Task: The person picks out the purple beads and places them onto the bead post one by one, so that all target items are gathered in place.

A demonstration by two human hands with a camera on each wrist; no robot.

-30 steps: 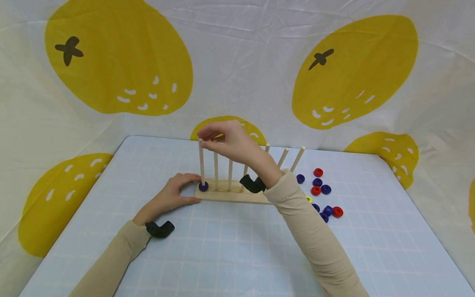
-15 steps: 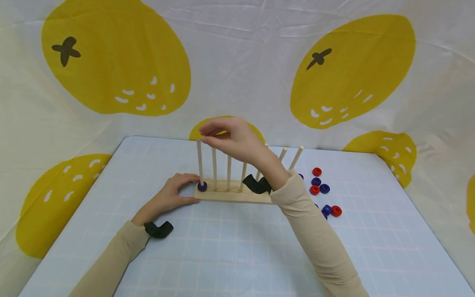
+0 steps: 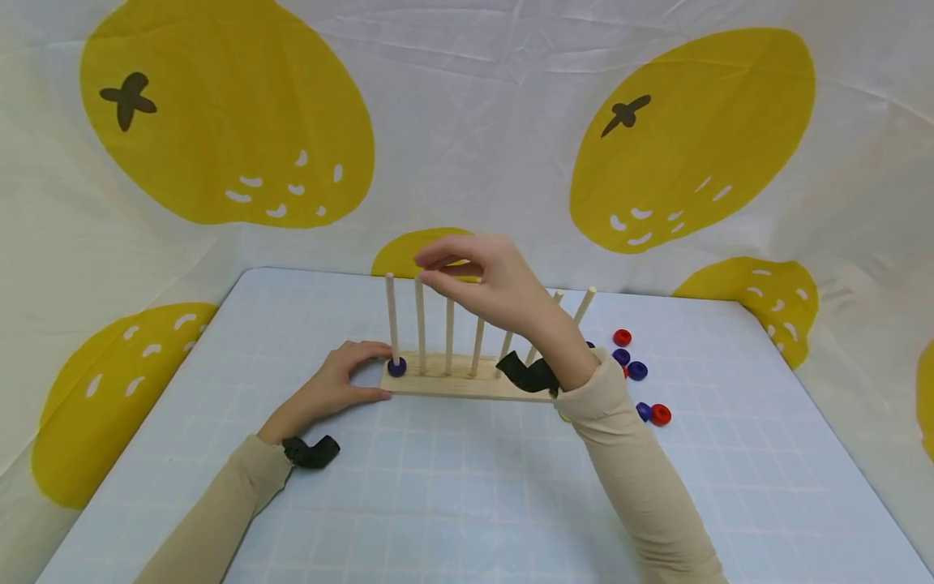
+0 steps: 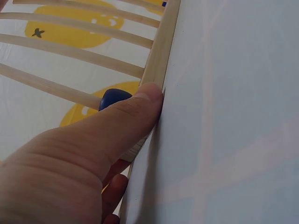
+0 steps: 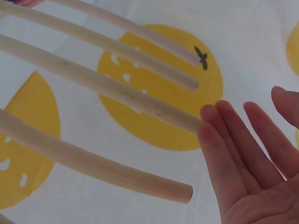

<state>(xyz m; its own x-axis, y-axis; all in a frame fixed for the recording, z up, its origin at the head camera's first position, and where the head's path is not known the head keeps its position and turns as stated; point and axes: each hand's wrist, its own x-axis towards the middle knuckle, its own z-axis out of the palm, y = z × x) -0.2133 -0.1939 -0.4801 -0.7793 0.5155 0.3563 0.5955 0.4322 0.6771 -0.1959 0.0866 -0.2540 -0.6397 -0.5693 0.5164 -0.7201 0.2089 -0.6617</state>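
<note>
A wooden peg stand (image 3: 467, 387) lies across the table, its several thin pegs pointing up. One dark blue bead (image 3: 396, 367) sits at the foot of the leftmost peg; the left wrist view shows this blue bead (image 4: 115, 98) just beyond the thumb. My left hand (image 3: 339, 380) grips the stand's left end, thumb along the front edge and fingers behind. Above the pegs, my right hand (image 3: 489, 280) hovers with relaxed fingers and holds nothing. In the right wrist view the fingers (image 5: 219, 163) are parted from the thumb, fingertips close to a peg's tip (image 5: 194, 125).
Right of the stand lie loose beads, among them a red bead (image 3: 623, 337), a blue bead (image 3: 638, 371) and another red bead (image 3: 660, 414). The right forearm (image 3: 642, 462) hides some of them. A yellow-patterned cloth (image 3: 467, 122) hangs behind the table.
My right hand has moved right, from the leftmost peg's tip to around the second peg, its forearm covering more beads. My left hand stays on the stand's end.
</note>
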